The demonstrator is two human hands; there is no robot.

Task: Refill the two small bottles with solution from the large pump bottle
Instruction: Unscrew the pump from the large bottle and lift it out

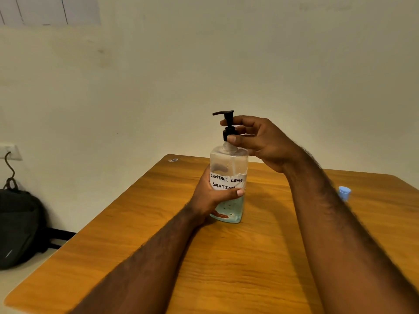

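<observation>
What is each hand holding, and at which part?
Left hand grips the pump bottle around its labelled body; right hand pinches its black pump collar.

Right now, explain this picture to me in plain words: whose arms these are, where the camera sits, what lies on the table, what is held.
No machine here: a person works with two bare hands, and the one camera is worn on their head, looking forward and down. The left hand grips the body of the pump bottle, which stands on the wooden table and is labelled contact lens solution. The right hand pinches the black pump at its collar. A small blue thing, partly hidden behind the right forearm, stands at the table's right; I cannot tell what it is. A black backpack lies left of the table.
</observation>
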